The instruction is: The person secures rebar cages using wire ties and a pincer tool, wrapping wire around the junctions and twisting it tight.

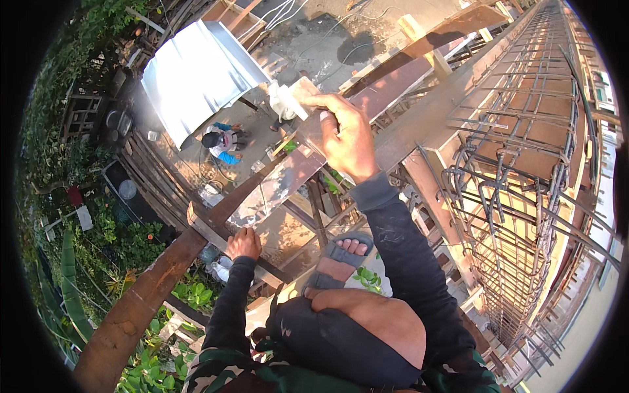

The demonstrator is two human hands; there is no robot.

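Note:
My left hand [244,244] is closed over the edge of a narrow wooden board [213,230], beside a long brown timber beam [141,298]. Farther up and to the right, my right hand [344,134] has its fingers bent around a pale piece of timber [303,88]; the hand hides most of that piece. Between my arms, one bent knee shows, and below it a foot in a strapped sandal [337,262] rests high on the timber framing.
To the right runs a long rebar cage [517,196] with bar ends sticking out, beside plywood formwork [439,209]. Far below, a person [223,143] in blue sleeves bends near a shiny metal sheet roof [200,72]. Plants [72,262] line the left.

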